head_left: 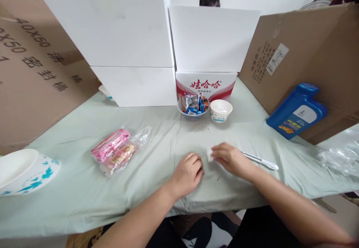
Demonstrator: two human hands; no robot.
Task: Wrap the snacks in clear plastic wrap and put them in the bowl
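Observation:
Near the front of the cloth-covered table, my right hand (pixel 229 160) pinches a small white piece (pixel 209 154) against the cloth; whether it is folded tissue or something firmer I cannot tell. Just left of it, my left hand (pixel 188 174) rests on the cloth with its fingers curled in, nothing visible in them. A slim white and grey cutter or pen (pixel 260 161) lies to the right, partly behind my right wrist. Tiny dark scraps dot the cloth around my hands.
Left lie a pink snack pack (pixel 112 144) and bread in clear wrap (pixel 121 156); a large paper bowl (pixel 46 173) stands beyond. Farther back are a bowl of wrapped snacks (pixel 193 115), a paper cup (pixel 221 110), white boxes (pixel 134 85) and a blue bottle (pixel 297 111). Cardboard boxes (pixel 314 61) flank the table.

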